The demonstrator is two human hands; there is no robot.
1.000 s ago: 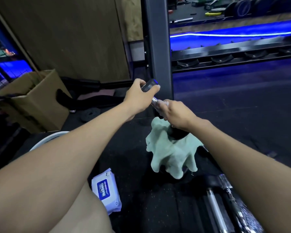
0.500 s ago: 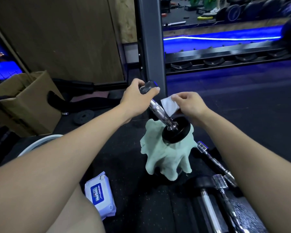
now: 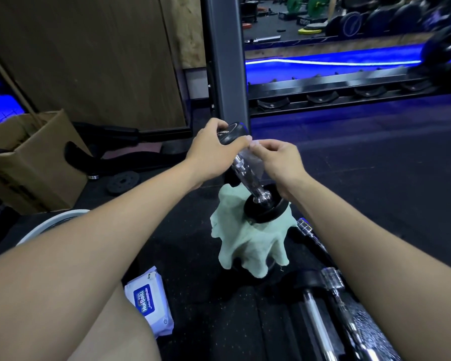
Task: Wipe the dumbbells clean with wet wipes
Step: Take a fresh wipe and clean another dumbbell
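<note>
From the head view, the dumbbell (image 3: 248, 175) stands tilted, its lower plate on a green cloth (image 3: 245, 243). The left hand (image 3: 214, 149) grips its top plate; the right hand (image 3: 276, 160) pinches a wet wipe (image 3: 255, 152) against the handle. A wipes pack (image 3: 149, 300) lies left of the cloth.

Left hand (image 3: 214, 149) gripping upper end of tilted dumbbell (image 3: 248, 175), right hand (image 3: 276, 160) pinching wet wipe (image 3: 255, 152) against handle, lower end resting on green cloth (image 3: 245, 246), wipes pack (image 3: 149, 300) lying on floor.

Wipes pack (image 3: 150, 306) on black floor (image 3: 193, 256)
</note>
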